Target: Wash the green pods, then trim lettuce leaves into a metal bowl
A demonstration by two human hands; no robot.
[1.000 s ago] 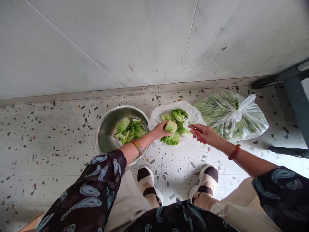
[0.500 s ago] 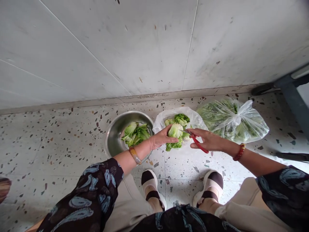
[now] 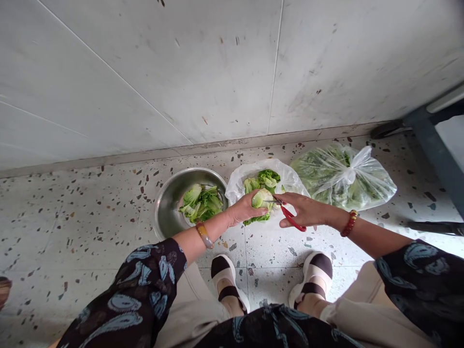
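My left hand (image 3: 243, 209) grips a pale green lettuce head (image 3: 261, 198) above a white plastic bag (image 3: 237, 178). Red-handled scissors (image 3: 293, 218) are in my right hand (image 3: 306, 209), its fingers around the handles. Their blades point left and lie against the lettuce head. More lettuce leaves (image 3: 268, 180) rest in the bag behind my hands. Left of the bag stands a steel basin (image 3: 165, 212) with loose green leaves (image 3: 203, 203) in it.
A knotted clear bag full of greens (image 3: 337, 179) sits right of the open bag. A grey wall (image 3: 217, 72) runs along the back. At right is a dark metal frame (image 3: 435, 150). My shoes (image 3: 224, 275) stand in front on the speckled floor (image 3: 101, 217).
The lettuce head has turned in my left hand, and the scissor blades now lie across it more. My right hand has shifted slightly left. The view has moved a little.
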